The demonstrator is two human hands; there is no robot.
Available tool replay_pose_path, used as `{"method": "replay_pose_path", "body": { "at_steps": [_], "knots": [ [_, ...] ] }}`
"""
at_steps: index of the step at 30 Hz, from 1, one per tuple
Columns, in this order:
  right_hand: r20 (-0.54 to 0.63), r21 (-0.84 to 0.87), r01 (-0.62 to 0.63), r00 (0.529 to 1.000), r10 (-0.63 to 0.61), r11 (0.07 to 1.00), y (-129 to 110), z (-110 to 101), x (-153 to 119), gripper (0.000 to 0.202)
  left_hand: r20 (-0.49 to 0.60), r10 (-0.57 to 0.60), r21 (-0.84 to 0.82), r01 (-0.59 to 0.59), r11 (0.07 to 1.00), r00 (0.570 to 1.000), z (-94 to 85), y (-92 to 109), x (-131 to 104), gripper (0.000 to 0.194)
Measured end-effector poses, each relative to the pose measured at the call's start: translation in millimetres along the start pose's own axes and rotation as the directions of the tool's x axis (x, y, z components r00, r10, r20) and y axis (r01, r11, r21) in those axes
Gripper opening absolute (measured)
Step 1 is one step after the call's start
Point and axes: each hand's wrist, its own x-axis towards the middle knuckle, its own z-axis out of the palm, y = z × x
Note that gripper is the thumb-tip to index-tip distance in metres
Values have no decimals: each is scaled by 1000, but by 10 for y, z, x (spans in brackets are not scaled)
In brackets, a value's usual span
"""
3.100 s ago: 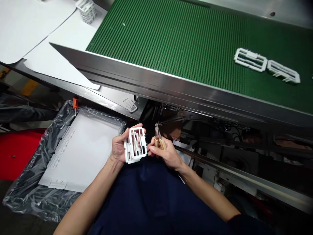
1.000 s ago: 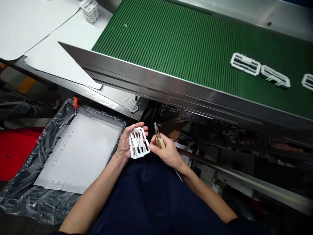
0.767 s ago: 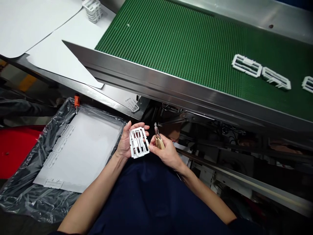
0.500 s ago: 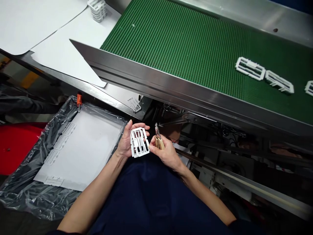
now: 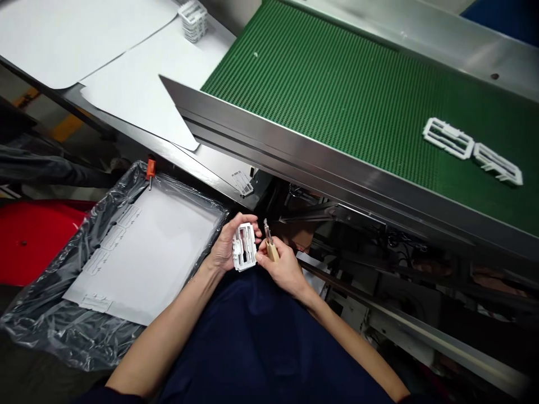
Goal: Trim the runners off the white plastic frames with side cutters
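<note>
Close by a green conveyor [image 5: 337,95] and plastic-lined bin [image 5: 46,331], left grip [image 5: 222,247] clasps slotted plastic [image 5: 248,247] — right grip [image 5: 285,268], pliers [image 5: 272,251].

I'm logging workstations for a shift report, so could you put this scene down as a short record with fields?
Left hand: the left hand holds a white slotted part
Right hand: the right hand has its grip around pliers with pale handles, tips pointing up
Conveyor: green belt, carrying two white frames near the right
Table: stack of white parts at the far side
Bin: plastic liner around a white sheet, with slotted pieces along its edge
Clamp: orange clip at the bin's far corner
</note>
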Motion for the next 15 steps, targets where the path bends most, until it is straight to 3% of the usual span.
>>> {"method": "replay_pose_path", "body": {
  "at_steps": [5,10,13,15],
  "knots": [
    [-20,-302,-3,1000,-3,953,90,16,248,25,-115,1,12,1,1000,993,-292,-32,63,22],
    [-18,-527,63,996,-85,848,45,123,822,40,-308,6,68,16,998,952,-800,-2,71,18],
    [25,-587,151,985,-169,795,-70,463,1303,37,-470,60,178,28,984,880,-1232,58,-5,12],
    [25,-630,211,967,-252,747,-180,774,1627,37,-607,115,274,72,959,787,-1585,121,-86,14]
  ]
}}
